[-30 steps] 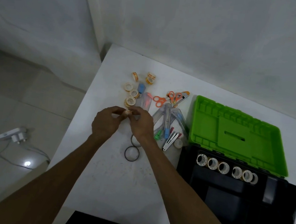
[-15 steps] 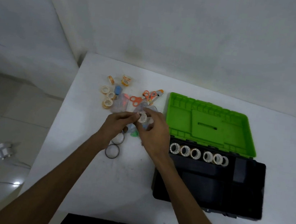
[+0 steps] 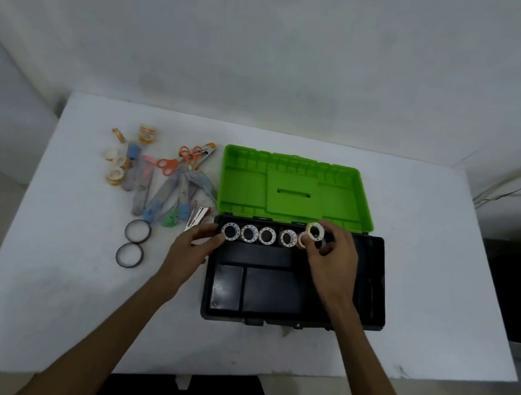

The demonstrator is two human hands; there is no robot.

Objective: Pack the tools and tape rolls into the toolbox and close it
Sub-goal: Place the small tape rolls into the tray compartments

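Observation:
The black toolbox (image 3: 368, 297) lies open on the white table (image 3: 68, 288), its green lid (image 3: 293, 188) folded back. Several white tape rolls (image 3: 249, 233) stand in a row along the box's far compartment. My right hand (image 3: 332, 259) pinches another white tape roll (image 3: 315, 231) above the right end of that row. My left hand (image 3: 194, 248) reaches to the box's left rim, fingertips touching the leftmost roll (image 3: 230, 231). Left of the box lie scissors (image 3: 170, 165), packaged tools (image 3: 166, 198), small orange-white tape rolls (image 3: 115, 175) and two black tape rolls (image 3: 129, 254).
A white wall rises behind the table. Cables (image 3: 518, 191) hang at the far right. A dark object (image 3: 193, 394) sits below the table's near edge.
My right hand has carried the white tape roll from the tool pile over to the toolbox's row. My left hand let go and moved to the box's left end. The camera turned right.

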